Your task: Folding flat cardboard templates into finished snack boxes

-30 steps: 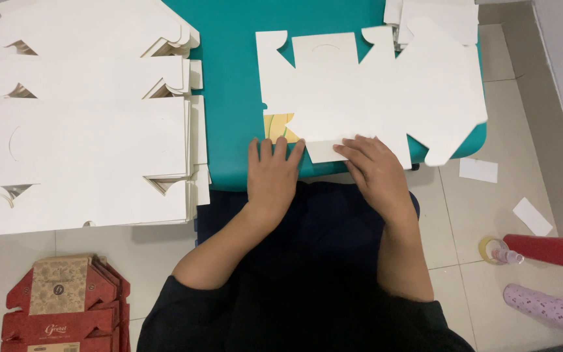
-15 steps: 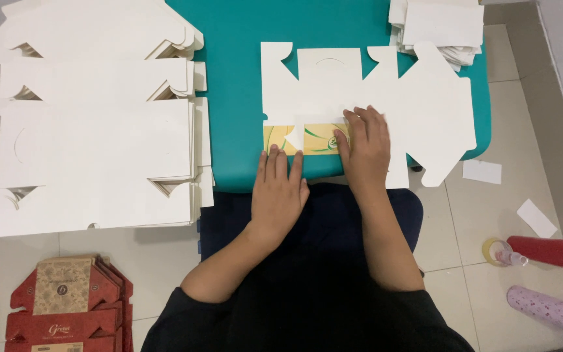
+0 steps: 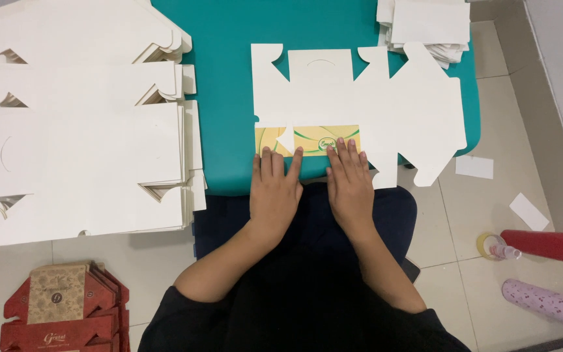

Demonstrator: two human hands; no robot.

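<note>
Left hand flat, palm down, fingers spread, gripping nothing; fingertips pressing on the folded flap of the die-cut box blank. Right hand likewise flat and open, just beside the left at 3 o'clock, fingertips on the same flap.

Blank lying flat on the teal table, near its front edge, at 12 o'clock from both hands. White, unprinted side up, with notched tabs along the top, a curved slit in the middle top panel, angled flaps on the right reaching past the table edge. Flap turned over to show a yellow and green printed strip.

Stacks of white blanks at 9 o'clock, another white stack at 1 o'clock. Red printed cartons on the floor at 8 o'clock. Red bottle and tape roll at 4 o'clock.
</note>
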